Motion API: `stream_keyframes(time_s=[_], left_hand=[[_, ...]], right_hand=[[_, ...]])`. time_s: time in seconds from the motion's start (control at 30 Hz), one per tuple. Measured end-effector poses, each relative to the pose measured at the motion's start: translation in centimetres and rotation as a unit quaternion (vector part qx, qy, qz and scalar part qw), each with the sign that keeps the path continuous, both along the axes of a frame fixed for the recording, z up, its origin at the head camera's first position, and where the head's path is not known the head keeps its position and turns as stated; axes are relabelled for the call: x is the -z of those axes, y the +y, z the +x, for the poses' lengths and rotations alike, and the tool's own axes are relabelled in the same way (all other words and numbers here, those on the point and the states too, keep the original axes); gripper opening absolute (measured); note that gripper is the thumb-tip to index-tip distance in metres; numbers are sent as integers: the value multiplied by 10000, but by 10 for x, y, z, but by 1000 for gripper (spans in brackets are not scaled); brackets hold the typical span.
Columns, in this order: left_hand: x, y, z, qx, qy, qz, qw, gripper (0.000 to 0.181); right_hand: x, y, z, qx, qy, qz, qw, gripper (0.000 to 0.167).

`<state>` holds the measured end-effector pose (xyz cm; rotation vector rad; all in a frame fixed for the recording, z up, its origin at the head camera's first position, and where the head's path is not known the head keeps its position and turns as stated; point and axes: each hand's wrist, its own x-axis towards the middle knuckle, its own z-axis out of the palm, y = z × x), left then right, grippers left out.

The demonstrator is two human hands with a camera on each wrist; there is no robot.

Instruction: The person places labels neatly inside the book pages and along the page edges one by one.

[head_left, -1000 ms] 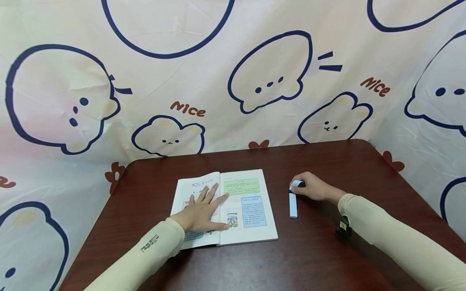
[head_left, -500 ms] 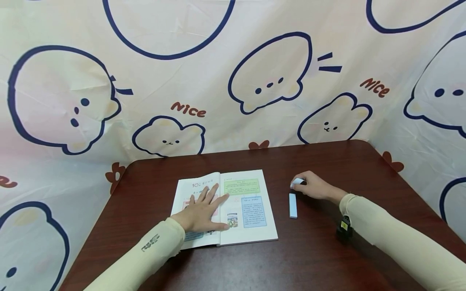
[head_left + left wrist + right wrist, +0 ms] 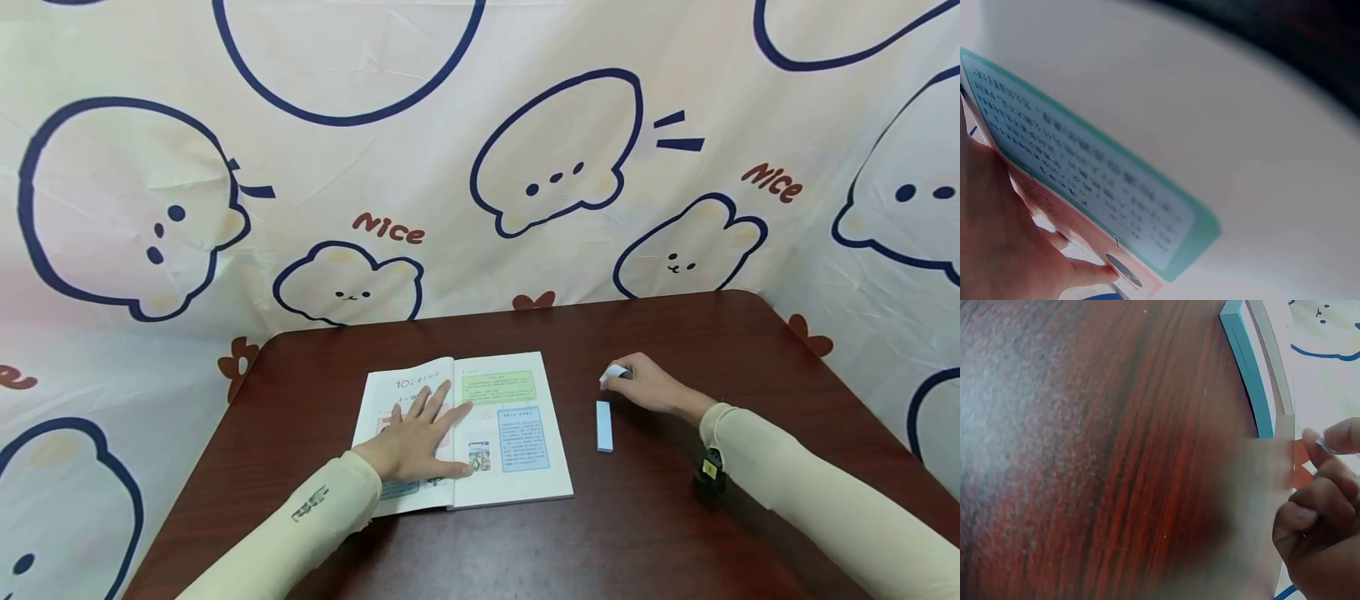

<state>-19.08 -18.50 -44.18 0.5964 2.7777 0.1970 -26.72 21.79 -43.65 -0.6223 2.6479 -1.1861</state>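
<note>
Resting the spread-fingered left hand (image 3: 416, 446) on the open white-paged paper book (image 3: 491, 427), presumably keeping it flat. Pinching a pale, curved, paper-like strip (image 3: 617, 372) in the right hand (image 3: 648, 387), at twelve o'clock from the light-blue oblong block (image 3: 604, 427), lying at the book's three o'clock.

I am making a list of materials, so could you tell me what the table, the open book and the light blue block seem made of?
Table: wood or wood-look laminate, glossy; dark grain streaks and pale glare.
Open book: probably paper, fairly matt; printed pages curving toward the spine.
Light blue block: perhaps stacked paper, matt; flat faces, straight edges, but plastic is not ruled out.
</note>
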Motion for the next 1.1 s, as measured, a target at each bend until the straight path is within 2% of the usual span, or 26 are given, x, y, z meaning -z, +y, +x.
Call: stream_keyframes(time_s=[0.1, 0.23, 0.33, 0.47, 0.67, 0.8, 1.1], left_hand=[[0, 0, 0, 2, 18, 1, 10000, 102], [0, 0, 0, 1, 28, 15, 10000, 103], [0, -1, 0, -9, 28, 18, 10000, 103], [-1, -1, 0, -7, 31, 31, 10000, 102], [0, 0, 0, -14, 16, 52, 10000, 102], [0, 0, 0, -5, 20, 33, 10000, 102], [1, 0, 0, 1, 35, 16, 10000, 102]], right_hand=[[-2, 0, 0, 277, -80, -35, 9996, 20], [-4, -1, 1, 557, -103, -47, 9984, 37], [-4, -1, 2, 651, -72, -48, 9978, 50], [-6, -2, 3, 719, -216, -110, 9971, 58], [-13, -4, 4, 774, -722, -726, 9917, 58], [-17, -5, 5, 876, -901, -769, 9891, 56], [-12, -7, 3, 518, -636, -697, 9942, 31]])
